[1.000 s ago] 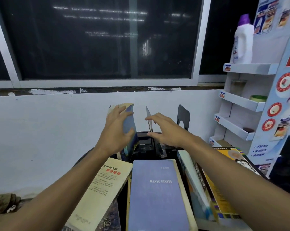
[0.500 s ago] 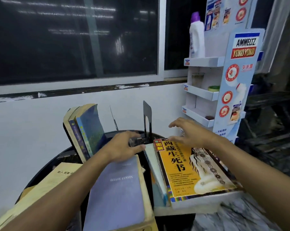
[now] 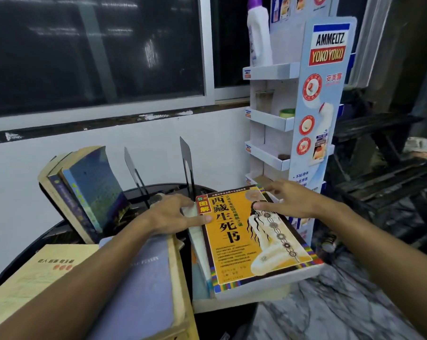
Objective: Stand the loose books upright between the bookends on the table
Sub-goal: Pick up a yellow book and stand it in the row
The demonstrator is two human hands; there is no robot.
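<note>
An orange book (image 3: 251,236) lies flat on top of a stack at the right side of the round black table (image 3: 31,256). My left hand (image 3: 173,214) grips its near-left corner at the spine, thumb on the cover. Over the book's far right corner rests my right hand (image 3: 288,200), fingers spread. Two black bookends (image 3: 134,168) (image 3: 186,160) stand behind my left hand with a gap between them. Several books (image 3: 84,187) lean upright left of the bookends. A purple book (image 3: 143,278) and a cream book (image 3: 35,273) lie flat under my left arm.
A white cardboard display rack (image 3: 293,114) stands right of the table, with a white bottle (image 3: 259,33) on its top shelf. A white wall and dark window are behind the table. Marbled floor (image 3: 342,303) shows at lower right.
The view has swung right. My left hand left the leaning books and came to the orange book's spine. My right hand moved from the bookends onto the orange book's far corner.
</note>
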